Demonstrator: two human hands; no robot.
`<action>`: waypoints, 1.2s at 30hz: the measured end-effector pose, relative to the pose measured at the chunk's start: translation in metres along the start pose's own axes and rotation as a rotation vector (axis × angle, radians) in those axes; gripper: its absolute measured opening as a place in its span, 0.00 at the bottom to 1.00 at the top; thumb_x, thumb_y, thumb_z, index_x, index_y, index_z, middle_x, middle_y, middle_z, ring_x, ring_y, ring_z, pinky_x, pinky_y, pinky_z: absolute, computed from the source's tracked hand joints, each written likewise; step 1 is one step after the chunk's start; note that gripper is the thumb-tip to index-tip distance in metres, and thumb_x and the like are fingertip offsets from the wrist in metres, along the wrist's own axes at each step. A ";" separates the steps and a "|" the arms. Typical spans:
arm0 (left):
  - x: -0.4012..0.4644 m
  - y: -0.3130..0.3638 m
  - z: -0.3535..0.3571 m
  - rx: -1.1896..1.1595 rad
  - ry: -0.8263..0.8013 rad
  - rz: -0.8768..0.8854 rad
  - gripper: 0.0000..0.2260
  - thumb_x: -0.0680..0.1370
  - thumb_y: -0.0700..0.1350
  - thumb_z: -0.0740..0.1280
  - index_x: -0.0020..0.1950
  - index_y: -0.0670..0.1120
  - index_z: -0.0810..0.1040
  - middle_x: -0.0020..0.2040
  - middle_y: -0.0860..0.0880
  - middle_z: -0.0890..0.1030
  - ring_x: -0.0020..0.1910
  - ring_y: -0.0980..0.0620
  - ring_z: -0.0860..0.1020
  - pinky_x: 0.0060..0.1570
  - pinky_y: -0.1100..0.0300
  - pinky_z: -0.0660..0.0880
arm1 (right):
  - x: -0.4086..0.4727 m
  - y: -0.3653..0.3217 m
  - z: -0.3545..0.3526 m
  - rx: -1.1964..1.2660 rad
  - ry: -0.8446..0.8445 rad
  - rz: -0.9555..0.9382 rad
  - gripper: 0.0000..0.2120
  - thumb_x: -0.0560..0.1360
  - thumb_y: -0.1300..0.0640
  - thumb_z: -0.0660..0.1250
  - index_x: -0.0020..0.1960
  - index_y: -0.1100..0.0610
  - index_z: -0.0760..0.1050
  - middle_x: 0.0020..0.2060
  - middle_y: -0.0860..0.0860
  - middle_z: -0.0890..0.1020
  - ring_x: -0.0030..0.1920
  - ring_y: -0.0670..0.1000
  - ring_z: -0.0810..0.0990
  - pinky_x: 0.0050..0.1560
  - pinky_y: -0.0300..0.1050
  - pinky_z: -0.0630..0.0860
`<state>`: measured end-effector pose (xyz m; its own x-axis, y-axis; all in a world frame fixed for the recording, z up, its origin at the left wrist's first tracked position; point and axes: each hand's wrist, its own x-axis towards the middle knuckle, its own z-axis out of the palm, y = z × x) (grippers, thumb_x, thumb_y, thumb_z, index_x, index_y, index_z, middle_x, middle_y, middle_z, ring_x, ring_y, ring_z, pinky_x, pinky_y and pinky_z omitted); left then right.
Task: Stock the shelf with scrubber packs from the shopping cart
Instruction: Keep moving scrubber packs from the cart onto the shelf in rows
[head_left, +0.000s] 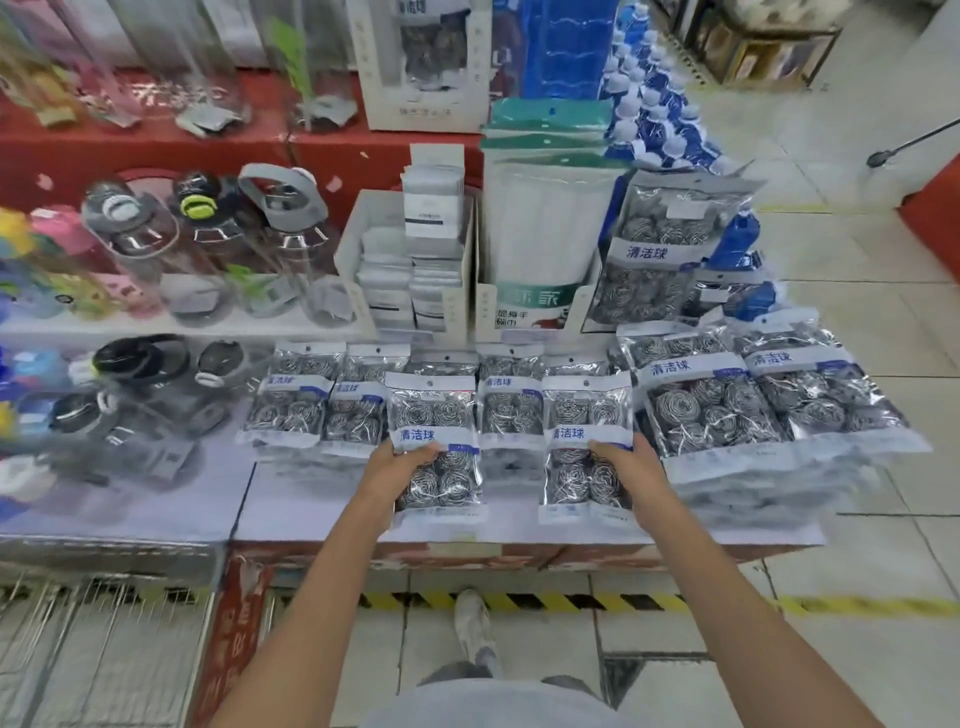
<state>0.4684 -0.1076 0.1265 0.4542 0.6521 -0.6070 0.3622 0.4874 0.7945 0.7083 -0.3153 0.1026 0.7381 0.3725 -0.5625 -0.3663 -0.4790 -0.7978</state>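
Observation:
My left hand (387, 470) grips the left edge of a scrubber pack (439, 415), a clear bag of steel-wool balls with a blue-and-white label. My right hand (631, 470) grips the right edge of a second scrubber pack (582, 415). Both packs lie over the low white shelf (311, 499), in front of a row of several more packs (511, 400). Bigger scrubber packs (711, 400) are stacked at the right end. The wire shopping cart (98, 639) shows at the bottom left.
Clear water bottles (208, 244) fill the shelf's left side. White cardboard boxes of cloth packs (410, 260) stand behind the row. An upright scrubber pack (654, 249) leans at the back right. Tiled floor with yellow-black tape (571, 603) lies below, with my shoe (472, 629).

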 end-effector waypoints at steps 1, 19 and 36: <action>0.007 0.007 0.003 0.026 -0.001 -0.010 0.28 0.76 0.48 0.77 0.72 0.43 0.71 0.75 0.44 0.72 0.76 0.42 0.67 0.75 0.43 0.63 | 0.010 -0.004 0.000 -0.006 0.007 -0.002 0.20 0.77 0.56 0.73 0.65 0.54 0.70 0.59 0.53 0.78 0.58 0.55 0.74 0.59 0.48 0.67; 0.145 0.029 0.019 0.225 0.087 -0.027 0.33 0.76 0.47 0.77 0.76 0.42 0.68 0.68 0.44 0.77 0.71 0.41 0.72 0.72 0.45 0.66 | 0.131 -0.046 0.010 -0.312 0.066 0.013 0.27 0.78 0.54 0.73 0.72 0.61 0.67 0.58 0.56 0.79 0.60 0.60 0.79 0.52 0.48 0.74; 0.147 0.025 0.029 0.553 0.217 0.051 0.35 0.80 0.52 0.73 0.79 0.40 0.61 0.72 0.39 0.74 0.68 0.38 0.75 0.64 0.46 0.74 | 0.152 -0.044 0.016 -0.613 0.102 -0.113 0.29 0.80 0.53 0.70 0.74 0.63 0.63 0.48 0.57 0.79 0.34 0.50 0.76 0.28 0.41 0.67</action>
<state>0.5678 -0.0167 0.0564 0.3271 0.7988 -0.5049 0.7408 0.1150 0.6618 0.8281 -0.2247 0.0489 0.8144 0.3848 -0.4344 0.0866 -0.8208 -0.5646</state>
